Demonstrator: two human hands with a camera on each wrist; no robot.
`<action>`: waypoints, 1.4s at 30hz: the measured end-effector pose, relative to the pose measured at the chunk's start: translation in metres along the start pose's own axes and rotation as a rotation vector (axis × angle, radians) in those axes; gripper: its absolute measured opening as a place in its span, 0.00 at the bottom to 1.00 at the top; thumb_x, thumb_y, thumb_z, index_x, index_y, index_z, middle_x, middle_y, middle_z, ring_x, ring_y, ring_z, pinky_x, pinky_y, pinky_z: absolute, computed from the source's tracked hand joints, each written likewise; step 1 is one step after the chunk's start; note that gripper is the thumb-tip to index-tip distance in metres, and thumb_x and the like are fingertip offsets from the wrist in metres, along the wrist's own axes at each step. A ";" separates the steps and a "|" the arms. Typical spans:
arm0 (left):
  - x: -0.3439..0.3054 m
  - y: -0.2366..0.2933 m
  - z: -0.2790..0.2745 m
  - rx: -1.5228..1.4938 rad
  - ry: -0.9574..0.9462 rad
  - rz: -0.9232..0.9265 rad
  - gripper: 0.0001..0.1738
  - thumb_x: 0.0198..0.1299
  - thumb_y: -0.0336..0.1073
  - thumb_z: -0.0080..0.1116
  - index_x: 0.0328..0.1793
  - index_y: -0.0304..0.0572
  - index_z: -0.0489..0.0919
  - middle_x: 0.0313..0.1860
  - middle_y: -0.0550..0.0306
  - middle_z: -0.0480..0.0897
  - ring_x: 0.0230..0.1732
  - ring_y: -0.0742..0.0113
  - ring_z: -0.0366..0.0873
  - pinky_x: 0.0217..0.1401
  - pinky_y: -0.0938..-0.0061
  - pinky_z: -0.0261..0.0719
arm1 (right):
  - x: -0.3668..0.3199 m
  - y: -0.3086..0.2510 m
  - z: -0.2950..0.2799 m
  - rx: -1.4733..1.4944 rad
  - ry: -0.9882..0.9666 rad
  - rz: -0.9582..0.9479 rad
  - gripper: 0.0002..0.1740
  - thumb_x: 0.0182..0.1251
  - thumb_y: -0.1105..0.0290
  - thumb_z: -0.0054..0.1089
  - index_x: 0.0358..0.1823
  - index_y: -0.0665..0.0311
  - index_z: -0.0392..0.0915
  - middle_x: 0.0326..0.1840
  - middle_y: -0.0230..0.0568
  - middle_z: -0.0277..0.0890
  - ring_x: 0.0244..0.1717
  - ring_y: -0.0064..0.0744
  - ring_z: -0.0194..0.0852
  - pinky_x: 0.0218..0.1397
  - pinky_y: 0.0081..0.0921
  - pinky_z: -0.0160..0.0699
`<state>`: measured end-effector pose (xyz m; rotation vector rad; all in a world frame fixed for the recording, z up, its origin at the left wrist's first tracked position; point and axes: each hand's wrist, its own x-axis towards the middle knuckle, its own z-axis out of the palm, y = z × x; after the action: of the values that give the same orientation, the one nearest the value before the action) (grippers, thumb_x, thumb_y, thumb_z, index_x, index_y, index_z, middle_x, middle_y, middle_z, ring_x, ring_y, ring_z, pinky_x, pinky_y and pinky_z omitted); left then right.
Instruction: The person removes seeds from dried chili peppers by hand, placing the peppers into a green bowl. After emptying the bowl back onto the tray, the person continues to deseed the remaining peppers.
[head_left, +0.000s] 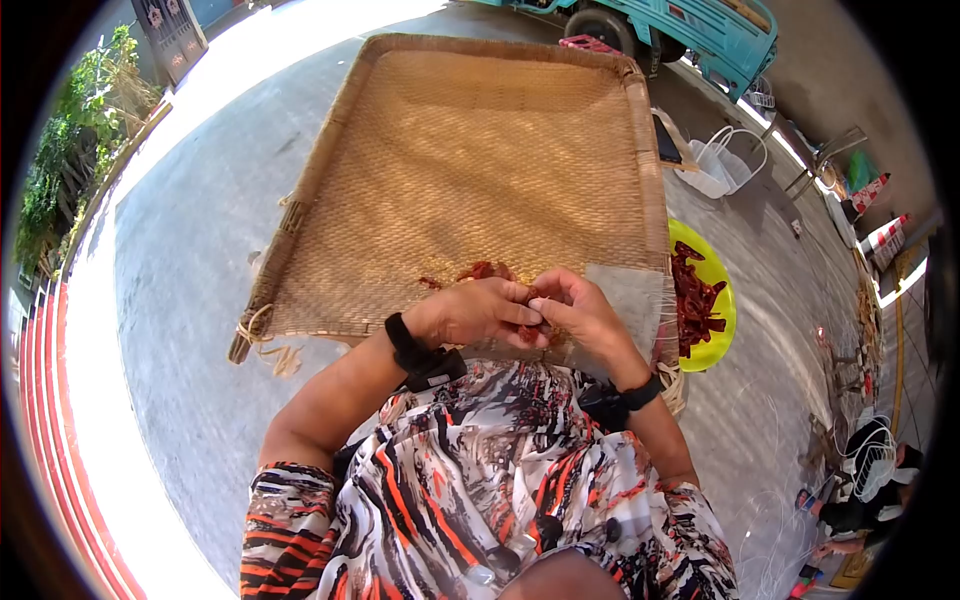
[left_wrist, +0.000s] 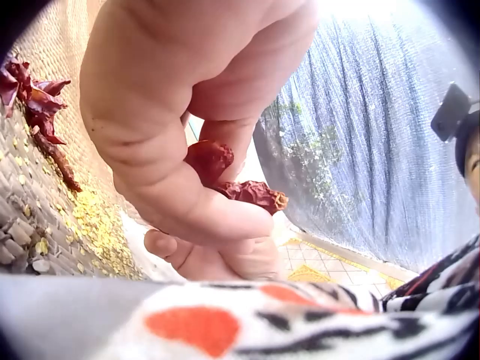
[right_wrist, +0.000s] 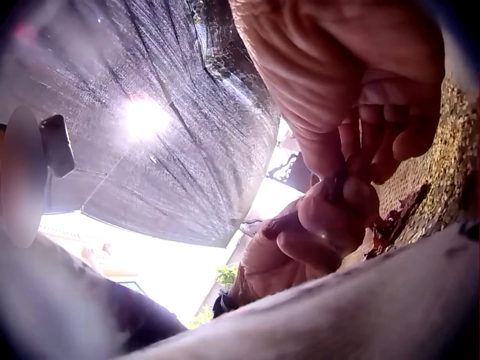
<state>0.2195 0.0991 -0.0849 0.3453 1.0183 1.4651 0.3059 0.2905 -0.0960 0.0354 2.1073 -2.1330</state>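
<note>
My left hand [head_left: 465, 312] curls its fingers round dried red chilies; in the left wrist view one wrinkled dried chili [left_wrist: 259, 196] sticks out past the fingers and a second red piece [left_wrist: 210, 157] shows between them. Fingertips of my right hand [head_left: 585, 318] meet the left ones and pinch at a chili. From the right wrist view, a dark piece of chili [right_wrist: 334, 187] sits between both hands' fingertips. Just beyond the hands, torn chili skins [head_left: 487, 271] lie on a woven tray [head_left: 500, 140], with yellow seeds [left_wrist: 94, 225] scattered around them.
A yellow-green bowl [head_left: 712, 262] of dried red chilies stands to the right of the tray. Farther right are a white basket [head_left: 722, 165] and traffic cones [head_left: 885, 235]. A teal three-wheeled vehicle [head_left: 690, 35] is parked beyond the tray; red-edged steps [head_left: 60, 400] run along the left.
</note>
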 end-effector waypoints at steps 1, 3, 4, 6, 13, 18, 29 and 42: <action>-0.002 0.002 0.002 0.029 0.008 -0.004 0.13 0.72 0.26 0.52 0.59 0.29 0.76 0.51 0.48 0.83 0.53 0.61 0.84 0.57 0.73 0.85 | -0.001 0.001 0.001 0.018 -0.002 0.001 0.16 0.65 0.65 0.68 0.49 0.66 0.78 0.41 0.30 0.78 0.41 0.19 0.73 0.46 0.20 0.75; 0.001 -0.001 -0.003 0.013 -0.036 -0.015 0.16 0.72 0.29 0.53 0.63 0.31 0.74 0.54 0.50 0.83 0.56 0.60 0.83 0.59 0.72 0.84 | -0.002 0.003 0.001 0.025 0.010 -0.022 0.15 0.66 0.67 0.68 0.48 0.65 0.78 0.41 0.30 0.78 0.41 0.18 0.74 0.46 0.20 0.74; 0.002 -0.002 -0.004 0.005 -0.061 -0.020 0.18 0.72 0.30 0.53 0.65 0.32 0.73 0.55 0.51 0.83 0.57 0.59 0.83 0.60 0.71 0.83 | -0.002 0.003 0.001 0.027 0.018 -0.034 0.14 0.66 0.67 0.67 0.48 0.65 0.77 0.40 0.30 0.78 0.41 0.18 0.74 0.46 0.20 0.74; 0.000 0.001 -0.003 -0.136 -0.097 0.004 0.16 0.72 0.26 0.49 0.63 0.27 0.73 0.54 0.45 0.82 0.57 0.54 0.83 0.61 0.69 0.83 | -0.006 0.001 0.001 0.048 0.101 -0.040 0.12 0.67 0.69 0.66 0.47 0.65 0.77 0.40 0.30 0.78 0.40 0.18 0.74 0.46 0.19 0.74; -0.003 -0.001 -0.005 -0.198 -0.025 0.013 0.23 0.69 0.21 0.44 0.70 0.25 0.62 0.57 0.39 0.77 0.59 0.48 0.80 0.66 0.65 0.80 | -0.022 -0.016 -0.025 0.056 0.344 -0.075 0.08 0.69 0.73 0.64 0.45 0.65 0.77 0.40 0.28 0.79 0.39 0.16 0.74 0.44 0.17 0.73; -0.008 0.001 -0.021 -0.211 0.047 0.175 0.24 0.66 0.19 0.47 0.70 0.30 0.66 0.63 0.42 0.75 0.65 0.51 0.76 0.72 0.63 0.75 | -0.043 -0.019 -0.083 -0.183 0.793 -0.341 0.10 0.69 0.73 0.63 0.48 0.66 0.77 0.40 0.31 0.78 0.41 0.21 0.75 0.48 0.21 0.75; -0.005 0.035 0.005 0.160 0.243 0.344 0.37 0.64 0.17 0.48 0.79 0.32 0.50 0.66 0.37 0.71 0.69 0.49 0.72 0.71 0.64 0.76 | -0.034 -0.047 -0.026 -0.198 0.413 -0.180 0.17 0.66 0.70 0.66 0.54 0.66 0.78 0.42 0.30 0.76 0.39 0.19 0.75 0.43 0.18 0.74; -0.034 0.070 0.015 0.738 0.306 0.250 0.34 0.62 0.29 0.64 0.73 0.32 0.63 0.60 0.46 0.77 0.59 0.63 0.78 0.58 0.71 0.79 | -0.024 -0.058 -0.012 -0.603 0.509 -0.396 0.06 0.64 0.77 0.62 0.42 0.64 0.81 0.36 0.38 0.75 0.36 0.28 0.78 0.40 0.24 0.75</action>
<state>0.1919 0.0839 -0.0117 0.8135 1.8120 1.3355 0.3219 0.3050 -0.0355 0.1126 3.2161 -1.6734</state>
